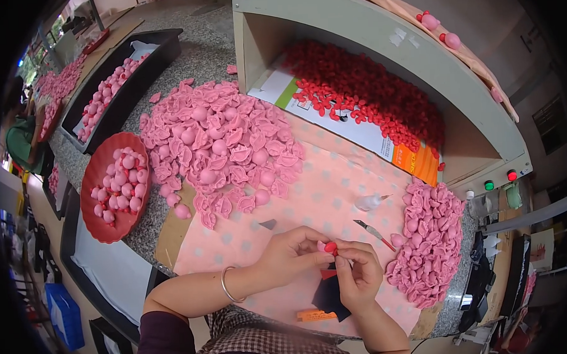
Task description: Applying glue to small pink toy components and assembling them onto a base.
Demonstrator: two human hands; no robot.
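Both hands meet over the pink spotted surface (334,194): the left hand (292,251) and right hand (357,271) pinch together a small pink ball (322,245) with a red piece (331,248) between their fingertips. Just beyond the right hand lies a small knife (374,232); further right sits a heap of pink shells (428,244), and beyond the left hand a bigger pink pile (223,145).

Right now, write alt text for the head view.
Two bare hands, left hand and right hand, meet over a pink dotted cloth, pinching a small pink piece with a red part. Heaps of pink pieces lie ahead, another pink heap to the right, and red pieces fill an open box.
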